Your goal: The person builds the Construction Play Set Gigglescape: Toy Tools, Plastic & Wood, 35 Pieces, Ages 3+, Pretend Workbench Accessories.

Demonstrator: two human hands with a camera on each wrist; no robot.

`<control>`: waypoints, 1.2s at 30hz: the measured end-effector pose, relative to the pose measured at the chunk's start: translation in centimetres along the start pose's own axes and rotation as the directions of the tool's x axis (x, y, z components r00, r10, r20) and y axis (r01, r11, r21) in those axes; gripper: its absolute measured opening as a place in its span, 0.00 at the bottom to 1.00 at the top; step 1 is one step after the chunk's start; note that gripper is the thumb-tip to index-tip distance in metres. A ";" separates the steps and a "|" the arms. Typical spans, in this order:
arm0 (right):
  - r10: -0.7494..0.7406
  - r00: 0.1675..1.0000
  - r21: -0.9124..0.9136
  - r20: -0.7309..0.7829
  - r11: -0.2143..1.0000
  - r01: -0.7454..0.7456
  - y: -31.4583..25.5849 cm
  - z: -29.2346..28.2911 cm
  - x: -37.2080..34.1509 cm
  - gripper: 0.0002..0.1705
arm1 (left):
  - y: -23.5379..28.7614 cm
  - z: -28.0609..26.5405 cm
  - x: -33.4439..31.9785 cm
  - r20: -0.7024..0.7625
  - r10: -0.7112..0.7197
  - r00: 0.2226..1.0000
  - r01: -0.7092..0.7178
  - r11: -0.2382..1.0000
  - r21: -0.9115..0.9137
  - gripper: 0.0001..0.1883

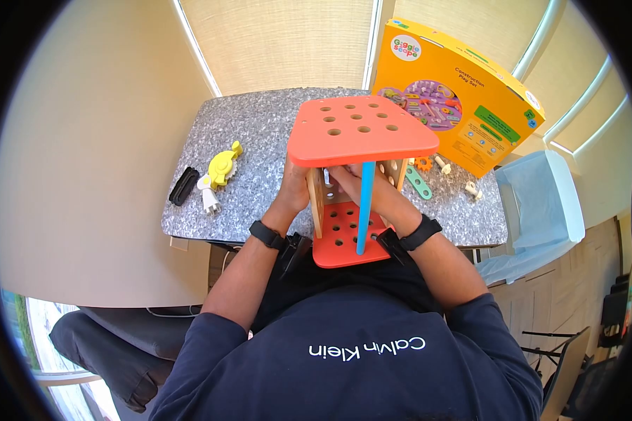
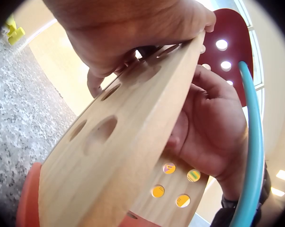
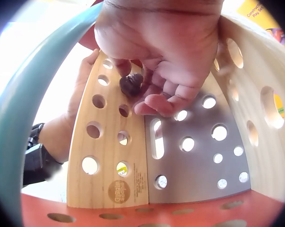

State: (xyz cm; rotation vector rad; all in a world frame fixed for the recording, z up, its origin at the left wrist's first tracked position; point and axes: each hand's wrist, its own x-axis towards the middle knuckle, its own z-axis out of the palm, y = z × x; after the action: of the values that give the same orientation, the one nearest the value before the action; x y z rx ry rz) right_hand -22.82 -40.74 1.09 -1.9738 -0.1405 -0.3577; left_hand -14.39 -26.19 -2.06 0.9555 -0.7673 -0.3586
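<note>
Toy frame (image 1: 361, 144) of perforated panels was held upright at the near edge of the bench (image 1: 256, 130), over the person's lap; whether its base rested on anything could not be told. Left hand (image 2: 133, 28) gripped the upper part of a wooden side panel (image 2: 138, 127), fingers curled over its edge. Right hand (image 3: 164, 49) reached inside, fingers bent, a dark knob (image 3: 131, 85) pinched between thumb and fingertips near that same panel. Handling, as judged: light for its bulk, boards stiff and not fragile; smooth red top (image 1: 330, 151) probably slippery, bare wood less so. Joints seemed the weak point, since twisting might have racked the frame. Best hold appeared to be the side panel's thick edge, close to the knob, to brace against any turning. Blue rod (image 1: 364, 207), round and slick, looked a poor handle. Knob was presumably hard and easily dropped.
</note>
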 end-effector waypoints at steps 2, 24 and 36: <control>-0.025 0.999 -0.018 0.033 1.000 0.026 0.0 0.1 0.0 0.13 | -0.1 -0.6 -0.4 0.047 -0.091 0.995 0.094 0.993 -0.068 0.42; -0.155 0.986 -0.125 -0.064 0.981 0.146 0.3 0.2 0.0 0.13 | -1.6 -1.8 -0.2 0.034 -0.128 0.991 0.130 0.986 -0.104 0.36; -0.088 0.996 -0.010 -0.011 0.996 0.088 -0.4 0.0 0.0 0.14 | -1.2 -1.3 -0.1 0.030 -0.068 0.997 0.071 0.992 -0.107 0.35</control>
State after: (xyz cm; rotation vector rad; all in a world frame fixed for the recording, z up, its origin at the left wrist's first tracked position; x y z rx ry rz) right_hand -22.92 -40.61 1.45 -1.9786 -0.2199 -0.4274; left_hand -13.42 -26.02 -3.52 0.8786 -0.7320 -0.4695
